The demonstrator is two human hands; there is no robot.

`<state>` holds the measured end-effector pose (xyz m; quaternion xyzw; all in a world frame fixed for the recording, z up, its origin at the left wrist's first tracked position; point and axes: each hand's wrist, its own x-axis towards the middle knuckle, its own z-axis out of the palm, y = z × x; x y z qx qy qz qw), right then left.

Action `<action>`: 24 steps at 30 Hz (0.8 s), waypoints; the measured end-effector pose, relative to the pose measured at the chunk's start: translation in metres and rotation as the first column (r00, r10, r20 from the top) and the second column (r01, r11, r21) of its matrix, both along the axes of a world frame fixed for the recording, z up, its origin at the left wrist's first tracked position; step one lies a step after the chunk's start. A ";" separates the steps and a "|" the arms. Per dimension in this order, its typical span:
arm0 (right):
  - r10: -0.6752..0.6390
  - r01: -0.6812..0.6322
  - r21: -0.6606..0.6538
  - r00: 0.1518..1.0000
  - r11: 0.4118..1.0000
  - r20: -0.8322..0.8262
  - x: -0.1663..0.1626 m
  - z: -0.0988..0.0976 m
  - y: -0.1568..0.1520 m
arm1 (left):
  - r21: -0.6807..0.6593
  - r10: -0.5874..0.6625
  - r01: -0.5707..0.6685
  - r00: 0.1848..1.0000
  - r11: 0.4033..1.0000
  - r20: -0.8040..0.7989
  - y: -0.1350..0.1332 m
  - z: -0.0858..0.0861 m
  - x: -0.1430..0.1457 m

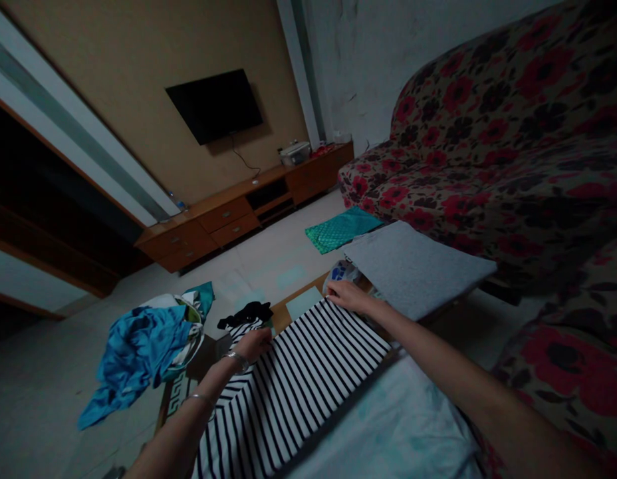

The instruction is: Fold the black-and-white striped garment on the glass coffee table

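A black-and-white striped garment lies spread flat on a low wooden table. My left hand, with bracelets on the wrist, pinches the garment's far left corner. My right hand grips the far right corner, fingers curled over the edge. A folded grey garment lies just right of my right hand. A small black cloth sits just beyond my left hand.
A crumpled blue and white cloth pile lies at the left. A floral sofa fills the right side. A teal cloth lies on the floor. A wooden TV cabinet and wall TV stand at the back.
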<state>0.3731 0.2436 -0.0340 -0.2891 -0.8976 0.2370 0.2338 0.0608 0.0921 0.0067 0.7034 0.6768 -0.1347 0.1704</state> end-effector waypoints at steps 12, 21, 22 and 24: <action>-0.229 0.241 -0.030 0.949 0.970 0.218 -0.038 -0.009 0.005 | 0.136 0.128 -0.102 0.972 0.985 -0.198 -0.010 -0.007 0.021; -0.271 0.255 0.110 0.948 0.961 0.166 -0.036 -0.011 -0.006 | 0.434 -0.171 0.211 0.977 0.876 -0.129 -0.029 -0.030 0.073; -0.292 0.271 0.152 0.947 0.950 0.134 -0.038 -0.010 -0.013 | 0.450 -0.179 0.219 0.975 0.866 -0.130 -0.030 -0.037 0.074; -0.289 0.268 0.210 0.954 0.940 0.080 -0.044 -0.011 -0.030 | 0.467 -0.165 0.210 0.977 0.859 -0.136 -0.030 -0.050 0.073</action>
